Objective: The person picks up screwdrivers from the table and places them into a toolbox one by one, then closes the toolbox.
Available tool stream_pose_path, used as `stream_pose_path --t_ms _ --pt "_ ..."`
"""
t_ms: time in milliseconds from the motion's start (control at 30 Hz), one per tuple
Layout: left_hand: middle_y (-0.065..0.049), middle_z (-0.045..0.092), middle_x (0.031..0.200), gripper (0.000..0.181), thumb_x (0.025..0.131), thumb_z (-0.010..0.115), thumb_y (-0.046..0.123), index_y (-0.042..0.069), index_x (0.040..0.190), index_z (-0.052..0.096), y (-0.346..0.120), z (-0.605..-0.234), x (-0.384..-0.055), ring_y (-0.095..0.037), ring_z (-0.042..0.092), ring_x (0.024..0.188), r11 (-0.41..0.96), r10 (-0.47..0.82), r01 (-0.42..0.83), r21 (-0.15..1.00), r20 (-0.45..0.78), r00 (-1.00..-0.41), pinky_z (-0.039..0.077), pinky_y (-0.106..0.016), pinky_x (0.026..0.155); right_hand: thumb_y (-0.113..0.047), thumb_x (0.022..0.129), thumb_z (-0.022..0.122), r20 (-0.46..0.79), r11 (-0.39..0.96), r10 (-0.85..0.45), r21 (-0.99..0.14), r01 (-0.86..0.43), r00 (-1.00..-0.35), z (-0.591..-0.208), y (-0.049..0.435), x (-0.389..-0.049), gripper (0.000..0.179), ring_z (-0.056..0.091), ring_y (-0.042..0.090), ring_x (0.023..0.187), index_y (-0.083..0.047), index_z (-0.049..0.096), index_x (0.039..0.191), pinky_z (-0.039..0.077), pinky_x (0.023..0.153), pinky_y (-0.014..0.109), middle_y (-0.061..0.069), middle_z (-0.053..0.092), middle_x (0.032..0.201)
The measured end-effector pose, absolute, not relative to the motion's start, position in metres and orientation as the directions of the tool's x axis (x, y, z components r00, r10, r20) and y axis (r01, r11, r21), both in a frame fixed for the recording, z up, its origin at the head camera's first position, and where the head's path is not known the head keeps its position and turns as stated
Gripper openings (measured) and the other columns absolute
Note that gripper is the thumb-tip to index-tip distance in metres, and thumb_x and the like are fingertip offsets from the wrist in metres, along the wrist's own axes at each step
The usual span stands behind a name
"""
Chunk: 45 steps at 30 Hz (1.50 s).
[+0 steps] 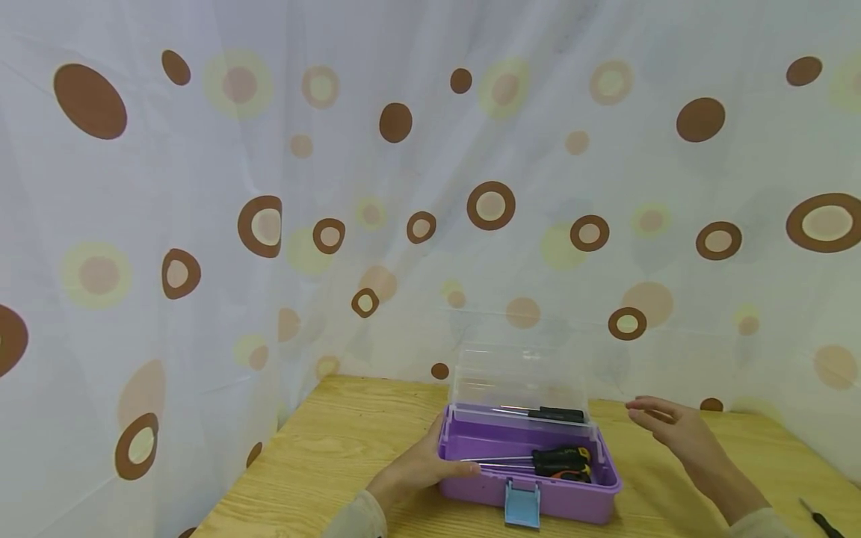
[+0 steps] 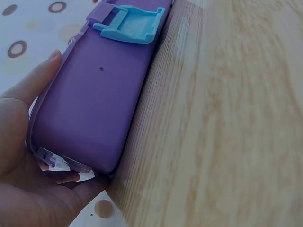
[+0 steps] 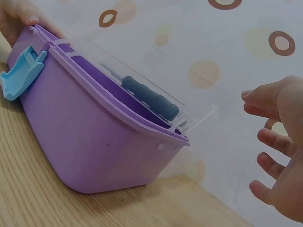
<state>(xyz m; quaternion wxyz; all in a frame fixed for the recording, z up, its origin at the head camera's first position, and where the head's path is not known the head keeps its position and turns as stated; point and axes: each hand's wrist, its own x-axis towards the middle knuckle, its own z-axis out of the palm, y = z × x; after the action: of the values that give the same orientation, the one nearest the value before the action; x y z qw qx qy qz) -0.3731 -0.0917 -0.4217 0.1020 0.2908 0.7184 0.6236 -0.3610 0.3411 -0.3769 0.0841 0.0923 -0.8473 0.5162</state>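
A purple toolbox (image 1: 484,487) with a light blue latch (image 1: 522,505) stands on the table, its clear lid (image 1: 518,366) raised. Several screwdrivers with black handles (image 1: 561,457) lie inside, and more dark-handled ones (image 1: 557,414) show along the lid's hinge side. My left hand (image 1: 420,462) grips the box's left end, thumb over the front rim and fingers round the end wall (image 2: 35,189). To the right of the box my right hand (image 1: 679,433) is raised in the air, fingers loosely bent and holding nothing; the right wrist view shows it (image 3: 284,146) apart from the box.
A small screwdriver with a black handle (image 1: 826,525) lies on the wooden table (image 1: 323,448) at the lower right. Behind and to the left hangs a white curtain (image 1: 417,164) with brown and yellow circles.
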Motion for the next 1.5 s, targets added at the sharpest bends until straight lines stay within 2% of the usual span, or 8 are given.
stream_pose_path --t_ms 100,233,333,467,567,667,967,1500 --pt "-0.011 0.039 0.156 0.119 0.085 0.086 0.021 0.017 0.166 -0.001 -0.091 -0.421 -0.373 -0.037 0.045 0.137 0.045 0.549 0.293 0.955 0.222 -0.806 0.028 -0.058 0.118 -0.033 0.106 0.061 0.258 0.445 -0.069 -0.856 -0.261 -0.964 -0.378 0.349 -0.357 0.050 0.053 -0.012 0.103 0.005 0.060 0.137 0.053 0.093 0.032 0.012 0.053 0.146" --pt "-0.011 0.039 0.157 0.118 0.085 0.085 0.020 0.017 0.166 0.000 -0.090 -0.421 -0.373 -0.038 0.045 0.137 0.039 0.547 0.288 0.957 0.221 -0.808 0.028 -0.058 0.118 -0.031 0.107 0.060 0.256 0.441 -0.072 -0.859 -0.261 -0.964 -0.379 0.359 -0.351 0.047 0.055 -0.011 0.102 0.004 0.061 0.138 0.051 0.085 0.021 -0.017 0.058 0.128" --pt "-0.010 0.038 0.157 0.117 0.086 0.085 0.018 0.017 0.167 0.000 -0.088 -0.421 -0.373 -0.037 0.044 0.137 0.040 0.548 0.285 0.958 0.217 -0.807 0.028 -0.059 0.118 -0.031 0.107 0.060 0.238 0.457 -0.073 -0.855 -0.244 -0.969 -0.380 0.368 -0.347 0.048 0.055 -0.012 0.101 0.005 0.059 0.139 0.053 0.087 0.025 -0.023 0.056 0.123" --pt "-0.010 0.039 0.156 0.117 0.086 0.084 0.017 0.017 0.167 0.000 -0.087 -0.422 -0.373 -0.037 0.044 0.137 0.037 0.557 0.292 0.956 0.223 -0.800 0.028 -0.059 0.117 -0.034 0.108 0.058 0.221 0.517 -0.060 -0.827 -0.219 -0.974 -0.380 0.381 -0.343 0.053 0.059 -0.003 0.107 0.006 0.056 0.142 0.054 0.094 0.046 -0.005 0.059 0.134" --pt "-0.010 0.039 0.156 0.117 0.085 0.085 0.017 0.017 0.166 0.000 -0.088 -0.422 -0.373 -0.037 0.045 0.137 0.035 0.557 0.294 0.955 0.226 -0.799 0.029 -0.059 0.117 -0.037 0.108 0.055 0.206 0.569 -0.058 -0.798 -0.202 -0.977 -0.380 0.389 -0.339 0.058 0.058 0.032 0.125 0.008 0.052 0.144 0.049 0.095 0.065 0.024 0.046 0.151" --pt "-0.011 0.039 0.156 0.118 0.085 0.085 0.017 0.016 0.166 0.000 -0.088 -0.422 -0.373 -0.038 0.045 0.137 0.040 0.551 0.294 0.955 0.224 -0.804 0.029 -0.059 0.117 -0.040 0.109 0.052 0.177 0.593 -0.066 -0.785 -0.181 -0.982 -0.379 0.398 -0.336 0.062 0.034 0.063 0.134 0.009 0.047 0.146 0.043 0.090 0.076 0.039 0.023 0.158" --pt "-0.012 0.040 0.155 0.116 0.087 0.085 0.023 0.022 0.166 0.000 -0.091 -0.424 -0.373 -0.037 0.045 0.136 0.051 0.551 0.271 0.961 0.199 -0.811 0.028 -0.059 0.117 -0.047 0.107 0.052 0.158 0.631 0.011 -0.767 -0.116 -0.987 -0.387 0.425 -0.327 0.068 0.030 0.066 0.135 0.004 0.042 0.152 0.042 0.087 0.081 0.042 0.018 0.157" --pt "-0.012 0.039 0.156 0.117 0.088 0.084 0.023 0.023 0.167 -0.002 -0.090 -0.422 -0.371 -0.037 0.045 0.136 0.045 0.560 0.291 0.956 0.217 -0.800 0.029 -0.059 0.117 -0.030 0.107 0.060 0.339 0.782 0.110 -0.609 -0.129 -0.934 -0.424 0.474 -0.315 0.063 0.045 0.067 0.111 0.023 0.041 0.133 0.048 0.085 0.072 0.051 0.045 0.130"
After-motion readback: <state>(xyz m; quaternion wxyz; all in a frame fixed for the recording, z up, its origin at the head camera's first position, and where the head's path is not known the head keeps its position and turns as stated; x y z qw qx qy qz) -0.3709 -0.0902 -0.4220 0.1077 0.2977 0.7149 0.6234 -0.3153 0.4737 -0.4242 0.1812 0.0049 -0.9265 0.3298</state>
